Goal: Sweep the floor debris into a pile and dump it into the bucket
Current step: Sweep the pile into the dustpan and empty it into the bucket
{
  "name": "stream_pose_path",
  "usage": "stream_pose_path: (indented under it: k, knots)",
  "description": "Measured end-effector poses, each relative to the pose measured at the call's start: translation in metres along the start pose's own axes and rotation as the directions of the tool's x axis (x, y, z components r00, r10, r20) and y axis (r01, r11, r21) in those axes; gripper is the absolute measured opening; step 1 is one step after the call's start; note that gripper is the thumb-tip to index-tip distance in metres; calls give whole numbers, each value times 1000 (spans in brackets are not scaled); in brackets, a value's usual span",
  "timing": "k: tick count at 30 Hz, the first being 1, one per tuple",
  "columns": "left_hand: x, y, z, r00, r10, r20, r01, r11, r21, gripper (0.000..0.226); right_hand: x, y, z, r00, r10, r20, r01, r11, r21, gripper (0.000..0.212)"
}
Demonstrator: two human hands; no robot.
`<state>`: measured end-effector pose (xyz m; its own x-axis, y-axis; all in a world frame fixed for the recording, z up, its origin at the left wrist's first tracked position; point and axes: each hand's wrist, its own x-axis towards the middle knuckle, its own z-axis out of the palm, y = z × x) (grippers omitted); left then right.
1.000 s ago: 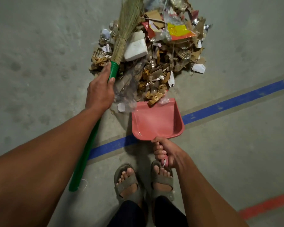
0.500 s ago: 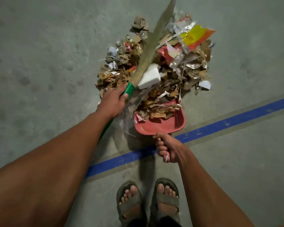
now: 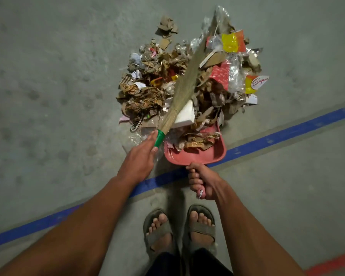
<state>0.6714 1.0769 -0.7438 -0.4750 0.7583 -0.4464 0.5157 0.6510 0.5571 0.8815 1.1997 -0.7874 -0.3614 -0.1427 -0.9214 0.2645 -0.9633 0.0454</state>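
Debris pile, gathered at upper centre of the frame on the concrete floor; a small part already in the dustpan, most still outside, no bucket in view, dumping undone. Left to right: one left hand, grip wrapped round one broom; one dustpan; one right hand, grip clenched round its handle. Two sandalled feet below.

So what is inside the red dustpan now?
Torn brown cardboard and paper scraps fill the front of the dustpan; its back part is bare. The scraps hide the front lip, and the right hand covers the handle.
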Motion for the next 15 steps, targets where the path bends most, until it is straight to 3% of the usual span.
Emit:
stream_pose_path:
  k: [5, 9, 15]
  knots:
    - [-48, 13, 26, 998, -19, 55, 21, 999, -30, 64, -11, 9, 20, 995, -27, 92, 19, 996, 90, 38]
    - [-81, 31, 27, 995, -61, 74, 58, 997, 45, 67, -32, 19, 39, 995, -23, 96, 18, 999, 46, 39]
    - [-112, 54, 5, 992, -95, 82, 93, 995, 24, 66, -75, 31, 52, 998, -29, 49, 31, 999, -38, 35]
